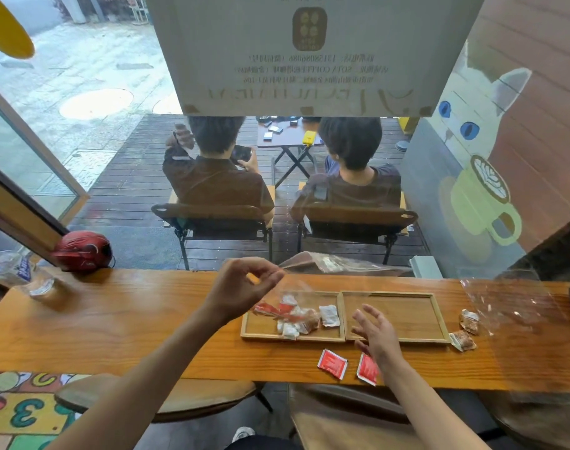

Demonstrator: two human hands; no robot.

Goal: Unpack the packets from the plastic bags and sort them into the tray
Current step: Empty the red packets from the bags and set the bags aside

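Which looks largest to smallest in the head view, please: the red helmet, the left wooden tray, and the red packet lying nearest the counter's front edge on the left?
1. Left wooden tray, clearly the largest.
2. Red helmet, smaller, though it sits farther from the camera, so its true size is unsure.
3. Red packet, plainly the smallest.

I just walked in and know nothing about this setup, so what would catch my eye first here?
Probably the two bare hands over the wooden counter: the left hand pinches a clear plastic bag above the left wooden tray, which holds a heap of red and white packets. The right hand hovers open near two red square packets on the counter.
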